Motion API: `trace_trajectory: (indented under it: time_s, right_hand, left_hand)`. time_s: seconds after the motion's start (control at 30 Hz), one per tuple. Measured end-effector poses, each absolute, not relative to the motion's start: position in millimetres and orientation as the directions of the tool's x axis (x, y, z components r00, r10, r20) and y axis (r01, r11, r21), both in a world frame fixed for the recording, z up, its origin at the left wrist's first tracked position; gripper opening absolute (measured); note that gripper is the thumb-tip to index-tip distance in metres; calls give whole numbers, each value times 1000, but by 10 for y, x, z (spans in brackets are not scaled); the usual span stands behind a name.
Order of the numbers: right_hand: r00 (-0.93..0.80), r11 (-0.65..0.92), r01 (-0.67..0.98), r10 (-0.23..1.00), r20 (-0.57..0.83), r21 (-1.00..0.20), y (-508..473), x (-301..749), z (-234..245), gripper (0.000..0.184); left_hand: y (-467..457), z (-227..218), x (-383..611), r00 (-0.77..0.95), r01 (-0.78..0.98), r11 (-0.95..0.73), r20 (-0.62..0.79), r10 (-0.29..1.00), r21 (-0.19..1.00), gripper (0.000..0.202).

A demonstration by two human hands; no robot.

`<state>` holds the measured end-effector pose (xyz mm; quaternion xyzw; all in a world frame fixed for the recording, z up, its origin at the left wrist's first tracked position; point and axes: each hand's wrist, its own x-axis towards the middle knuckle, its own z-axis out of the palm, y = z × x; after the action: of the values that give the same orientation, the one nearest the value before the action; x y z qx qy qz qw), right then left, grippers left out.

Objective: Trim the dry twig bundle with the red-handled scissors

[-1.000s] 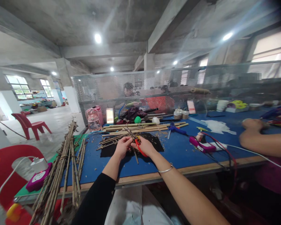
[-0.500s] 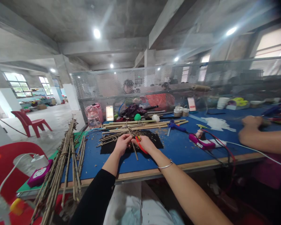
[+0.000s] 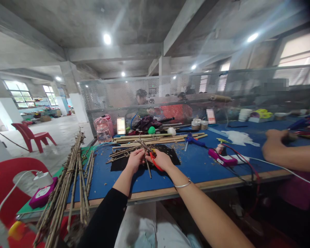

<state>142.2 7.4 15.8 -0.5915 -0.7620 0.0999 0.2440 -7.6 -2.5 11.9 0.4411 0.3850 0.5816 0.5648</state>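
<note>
My left hand (image 3: 134, 159) is closed on a thin bamboo twig (image 3: 148, 168) that slants down toward me over a black cloth (image 3: 170, 154) on the blue table (image 3: 196, 168). My right hand (image 3: 162, 160) is wrapped round red-handled scissors (image 3: 154, 160), whose blades meet the twig right beside my left fingers. Both hands touch each other above the cloth. Loose twigs (image 3: 121, 154) lie just left of my left hand, and long bamboo sticks (image 3: 157, 138) lie beyond the cloth.
A bundle of long bamboo canes (image 3: 67, 186) leans off the table's left end. A blue glue gun (image 3: 193, 140), a magenta power strip (image 3: 223, 159) with cables, a pink bottle (image 3: 102, 131) and a mesh partition (image 3: 170, 93) lie beyond. A co-worker's arm (image 3: 286, 151) rests at right. Red chairs (image 3: 32, 136) stand left.
My hands have stayed together on the twig and scissors, with only small shifts. The view has tilted slightly, and the co-worker's arm at right has moved a little.
</note>
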Motion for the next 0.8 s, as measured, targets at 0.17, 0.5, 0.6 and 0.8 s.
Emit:
trace_trajectory:
  time_s: [0.17,0.5,0.6,0.8]
  right_hand:
    - [-215,344,803,929,302,-487,64,1404,163,49]
    - [-189,304,819,944,270,-486,51,1368,203,43]
    - [-196,303,808,947,255,-506,41,1366,213,43]
    - [-163,264,804,960,228,-533,38,1370,217,45]
  left_hand:
    - [-35,125,-69,56,-314,-92,115,992,945,39]
    - [-13,100,-76,29,-249,-156,168,985,956,41]
    - [-22,106,-73,18,-225,-160,168,986,961,43]
    - [-55,108,-60,36,-116,-158,164,986,980,45]
